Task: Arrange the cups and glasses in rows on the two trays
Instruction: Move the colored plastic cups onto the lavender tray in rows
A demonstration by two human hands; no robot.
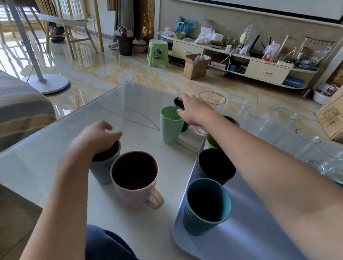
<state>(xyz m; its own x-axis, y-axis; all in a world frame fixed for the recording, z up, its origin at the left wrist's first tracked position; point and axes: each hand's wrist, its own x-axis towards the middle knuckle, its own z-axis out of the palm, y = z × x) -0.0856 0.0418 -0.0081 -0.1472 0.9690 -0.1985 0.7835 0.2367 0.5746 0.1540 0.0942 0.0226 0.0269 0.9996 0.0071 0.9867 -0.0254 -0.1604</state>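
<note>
— Hands first; what are they doing?

— Left hand point(96, 137) lies over the mouth of a grey cup point(104, 163), fingers curled down round its rim, gripping it from above; right hand point(190, 110) reaches far across the table point(41, 160), its fingertips at the rim of a dark blue cup point(178, 102) and its thumb by the rim of the light green cup point(170, 125); whether it truly grips either, I cannot tell.

— And the other cups?

— Pink mug point(135, 180) stands just beside the grey cup, touching it or nearly so, handle to the right; both on the bare table, left of the tray.

— What is on the tray?

— Grey-blue tray point(238, 254) holds a teal cup point(205, 206) nearest, a dark cup point(214, 168) behind it, and an olive-green cup point(211, 142) partly hidden under the right forearm.

— Glasses?

— Clear glasses point(257, 118) stand along the far right of the table, apart from the cups; more glassware point(331, 171) sits at the right edge, too blurred to count.
</note>
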